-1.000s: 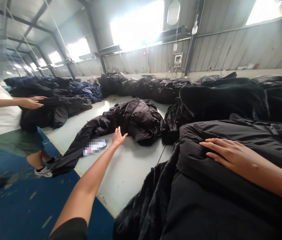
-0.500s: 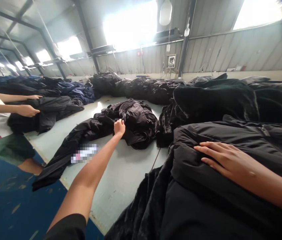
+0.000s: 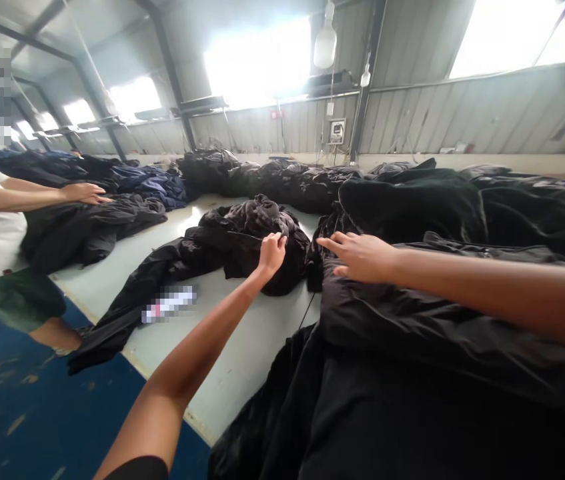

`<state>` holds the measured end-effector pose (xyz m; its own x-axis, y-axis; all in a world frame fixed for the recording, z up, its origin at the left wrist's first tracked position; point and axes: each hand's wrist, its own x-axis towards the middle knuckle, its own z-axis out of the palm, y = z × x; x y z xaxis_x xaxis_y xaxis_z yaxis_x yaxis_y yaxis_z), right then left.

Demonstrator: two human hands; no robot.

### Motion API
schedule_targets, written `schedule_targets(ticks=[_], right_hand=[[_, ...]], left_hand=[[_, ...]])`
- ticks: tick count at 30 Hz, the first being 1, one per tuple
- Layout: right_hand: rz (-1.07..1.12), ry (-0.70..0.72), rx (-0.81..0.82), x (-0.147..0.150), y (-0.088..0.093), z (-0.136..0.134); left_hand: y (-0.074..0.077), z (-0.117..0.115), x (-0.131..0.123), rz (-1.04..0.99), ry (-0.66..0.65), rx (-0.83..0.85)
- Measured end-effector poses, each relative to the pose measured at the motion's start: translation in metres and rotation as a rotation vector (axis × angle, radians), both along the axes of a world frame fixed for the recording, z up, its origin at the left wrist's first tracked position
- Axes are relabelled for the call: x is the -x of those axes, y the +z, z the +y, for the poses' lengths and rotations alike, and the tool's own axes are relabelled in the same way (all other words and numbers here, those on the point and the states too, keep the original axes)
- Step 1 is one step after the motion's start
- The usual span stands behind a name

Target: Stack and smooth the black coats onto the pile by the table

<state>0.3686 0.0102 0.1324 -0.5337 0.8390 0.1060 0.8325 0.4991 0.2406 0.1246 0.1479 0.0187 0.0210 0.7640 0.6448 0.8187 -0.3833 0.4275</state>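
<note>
Left hand [image 3: 272,255] on black jacket [image 3: 242,253] (grip unclear), right hand [image 3: 359,257] just beside.

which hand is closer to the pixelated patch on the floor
Left. The left hand is on the crumpled black jacket, up and right of the pixelated patch. The right hand is farther right, above the black padded jacket.

No writing can be read: the white-and-pink tag [image 3: 169,304] on the pale grey floor [image 3: 232,373] is pixelated, and the small white wall-mounted box [image 3: 337,131] shows nothing legible.
</note>
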Motion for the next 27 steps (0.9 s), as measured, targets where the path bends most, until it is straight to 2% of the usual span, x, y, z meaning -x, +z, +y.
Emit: schedule_targets(ticks=[2,5,7,9,11,13,17,19,23,25,27], right_hand=[[-0.071,-0.027,0.019,0.031,0.004,0.034],[-0.061,-0.018,0.066,0.061,-0.002,0.073],[-0.032,0.012,0.06,0.067,-0.009,0.087],[-0.014,0.022,0.031,0.06,-0.013,0.092],[-0.001,0.018,0.005,0.042,-0.012,0.092],[0.023,0.036,-0.012,0.018,-0.007,0.091],[0.115,0.127,-0.052,-0.047,0.012,0.085],[0.206,0.098,-0.077,-0.083,0.022,0.079],[0.413,-0.089,-0.132,-0.15,0.043,0.054],[0.544,-0.158,-0.114,-0.176,0.054,0.036],[0.777,-0.24,-0.112,-0.198,0.064,0.018]], left_hand=[[0.001,-0.022,-0.009,0.011,-0.049,-0.006],[0.005,-0.057,-0.018,0.003,-0.183,-0.018],[0.008,-0.074,-0.018,-0.057,-0.322,-0.037],[0.007,-0.08,-0.009,-0.156,-0.439,-0.044],[0.001,-0.074,0.007,-0.246,-0.432,-0.04],[-0.01,-0.058,0.029,-0.25,-0.297,-0.037],[-0.036,-0.016,0.069,0.008,0.036,0.05],[-0.044,0.003,0.082,0.099,0.153,0.091],[-0.048,0.031,0.088,0.152,0.287,0.131],[-0.044,0.041,0.082,0.15,0.275,0.154],[-0.038,0.048,0.07,0.15,0.224,0.162]])
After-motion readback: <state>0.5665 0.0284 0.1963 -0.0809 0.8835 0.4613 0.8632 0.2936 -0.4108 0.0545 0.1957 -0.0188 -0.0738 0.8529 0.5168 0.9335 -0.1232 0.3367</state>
